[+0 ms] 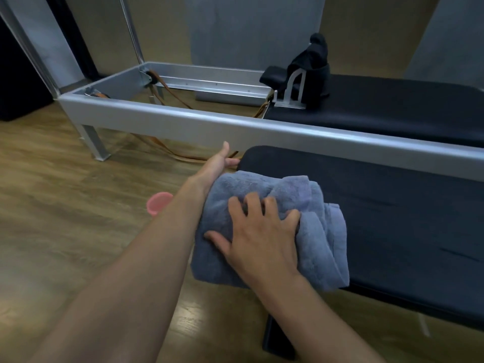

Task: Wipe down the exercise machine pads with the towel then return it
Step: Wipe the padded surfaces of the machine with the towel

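One plush blue towel (320,231) gripped by right fingers (255,205), left fingers (232,162) straight, dark pad (398,205)

Wood-look plank floor (65,231) fills the left side, bit glossy. Tan wall (104,35) across the top, a pale grey panel (248,30) at top center, and a dark shape (15,74) far upper left.

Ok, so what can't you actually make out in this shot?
All in the head view:
Pink object on the floor: left forearm covers most of it; unidentifiable.
Left hand: lower fingers hidden behind the towel.
Near pad: its end lies under the towel and right hand; the right edge cuts it off.
Far pad: also cut off by the right edge.
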{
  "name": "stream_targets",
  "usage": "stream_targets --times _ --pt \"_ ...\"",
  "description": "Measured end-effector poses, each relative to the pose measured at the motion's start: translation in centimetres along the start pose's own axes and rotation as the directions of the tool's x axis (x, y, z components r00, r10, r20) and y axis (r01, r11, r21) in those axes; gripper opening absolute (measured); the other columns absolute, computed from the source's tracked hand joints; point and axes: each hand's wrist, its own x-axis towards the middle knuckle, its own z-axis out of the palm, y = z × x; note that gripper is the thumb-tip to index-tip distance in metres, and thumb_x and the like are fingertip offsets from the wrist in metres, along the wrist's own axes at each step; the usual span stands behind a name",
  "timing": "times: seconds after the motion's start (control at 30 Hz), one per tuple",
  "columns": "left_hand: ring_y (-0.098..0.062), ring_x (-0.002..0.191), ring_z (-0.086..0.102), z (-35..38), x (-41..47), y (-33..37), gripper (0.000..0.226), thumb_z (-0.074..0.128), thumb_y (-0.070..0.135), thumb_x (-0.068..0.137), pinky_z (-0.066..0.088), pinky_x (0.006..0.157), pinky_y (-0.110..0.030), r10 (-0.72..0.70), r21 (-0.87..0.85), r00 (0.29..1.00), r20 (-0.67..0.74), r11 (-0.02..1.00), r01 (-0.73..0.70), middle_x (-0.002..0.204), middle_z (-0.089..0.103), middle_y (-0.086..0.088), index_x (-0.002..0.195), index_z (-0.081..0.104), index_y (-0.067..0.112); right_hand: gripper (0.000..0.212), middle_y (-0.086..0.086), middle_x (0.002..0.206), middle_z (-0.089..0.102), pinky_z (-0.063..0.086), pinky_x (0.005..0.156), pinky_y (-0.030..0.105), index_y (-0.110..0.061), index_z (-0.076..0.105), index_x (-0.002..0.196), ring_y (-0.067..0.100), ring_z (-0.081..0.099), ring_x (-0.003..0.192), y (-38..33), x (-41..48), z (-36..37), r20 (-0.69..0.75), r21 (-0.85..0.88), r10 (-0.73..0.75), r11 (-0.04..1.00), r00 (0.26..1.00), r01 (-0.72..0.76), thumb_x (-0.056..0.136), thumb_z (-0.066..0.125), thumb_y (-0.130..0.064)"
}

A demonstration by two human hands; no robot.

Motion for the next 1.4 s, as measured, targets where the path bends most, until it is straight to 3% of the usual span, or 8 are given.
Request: stream_targets --times 0.17,0.37,0.47,0.67,0.8,1.0,1.17,1.4 --pt "-0.029 0.087 0.073 -0.6 1.7 -0.5 0.087 0.025 0.078 0.085 0.054 0.069 -0.036 0.038 -0.081 0.998 -0.048 0.996 -0.042 0.100 0.073 -0.019 0.110 0.065 0.005 0.033 0.005 0.112 0.057 0.044 0.078 0.048 -0.026 0.053 0.111 0.028 0.053 0.102 2.3 5.1 0.9 -0.011 0.014 -0.031 0.999 0.999 0.031 0.095 0.039 -0.052" --pt "-0.026 0.105 0.065 -0.7 4.0 -1.4 0.090 0.020 0.080 0.084 0.049 0.092 -0.037 0.094 -0.037 0.993 -0.076 0.995 -0.097 0.109 0.071 -0.013 0.113 0.068 0.011 0.040 0.012 0.126 0.054 0.045 0.088 0.054 -0.025 0.053 0.126 0.034 0.051 0.115 7.3 16.3 3.4 0.068 0.025 0.101 0.994 0.993 -0.103 0.098 0.036 -0.049" --pt "-0.019 0.085 0.067 -0.3 4.2 -1.4 0.081 0.018 0.077 0.087 0.055 0.073 -0.030 0.111 -0.064 0.988 -0.103 0.991 -0.118 0.092 0.073 -0.006 0.111 0.067 0.017 0.042 0.012 0.128 0.054 0.041 0.091 0.055 -0.024 0.055 0.128 0.036 0.049 0.117 7.2 19.0 4.5 0.065 0.039 0.142 0.989 0.988 -0.145 0.098 0.035 -0.047" --pt "-0.019 0.093 0.070 0.1 3.8 -1.2 0.079 0.025 0.072 0.090 0.056 0.070 -0.027 0.146 -0.105 0.981 -0.128 0.982 -0.160 0.109 0.072 -0.012 0.113 0.068 0.010 0.043 0.009 0.136 0.052 0.034 0.096 0.056 -0.023 0.052 0.130 0.033 0.045 0.125 5.6 16.2 4.0 0.067 0.005 0.100 0.995 0.993 -0.101 0.099 0.035 -0.047" --pt "-0.019 0.073 0.073 0.2 1.9 -0.7 0.070 0.031 0.065 0.093 0.057 0.059 -0.025 0.107 -0.153 0.992 -0.065 0.981 -0.116 0.084 0.075 -0.013 0.093 0.068 0.006 0.038 0.004 0.130 0.054 0.036 0.093 0.052 -0.025 0.054 0.122 0.029 0.048 0.119 3.9 10.5 2.0 0.055 0.035 0.043 0.998 0.998 -0.045 0.099 0.036 -0.048" --pt "-0.029 0.116 0.059 2.4 -0.1 -0.6 0.063 0.040 0.057 0.095 0.040 0.107 -0.042 0.148 0.127 0.977 -0.156 0.983 -0.129 0.125 0.063 -0.017 0.121 0.060 0.003 0.023 0.000 0.099 0.063 0.045 0.075 0.049 -0.027 0.062 0.093 0.024 0.058 0.093 2.1 0.3 -0.4 -0.083 0.083 -0.027 0.996 0.996 0.034 0.092 0.050 -0.046" --pt "-0.029 0.116 0.056 5.5 -0.7 0.0 0.049 0.036 0.044 0.100 0.038 0.093 -0.032 0.550 0.713 0.830 -0.097 0.620 -0.328 0.123 0.064 -0.014 0.119 0.064 0.009 0.028 -0.001 0.103 0.062 0.042 0.076 0.045 -0.029 0.061 0.096 0.023 0.058 0.096 4.8 -0.4 -1.2 -0.050 0.050 -0.022 0.998 0.999 0.024 0.096 0.042 -0.050" --pt "-0.042 0.113 0.056 6.6 2.8 1.2 0.054 0.029 0.042 0.102 0.042 0.093 -0.042 0.651 0.882 0.758 -0.041 0.380 -0.279 0.118 0.064 -0.025 0.108 0.065 0.001 0.034 0.002 0.118 0.058 0.036 0.082 0.044 -0.030 0.059 0.113 0.026 0.052 0.109 11.9 6.2 -0.7 0.072 0.037 0.089 0.995 0.993 -0.092 0.099 0.036 -0.050"
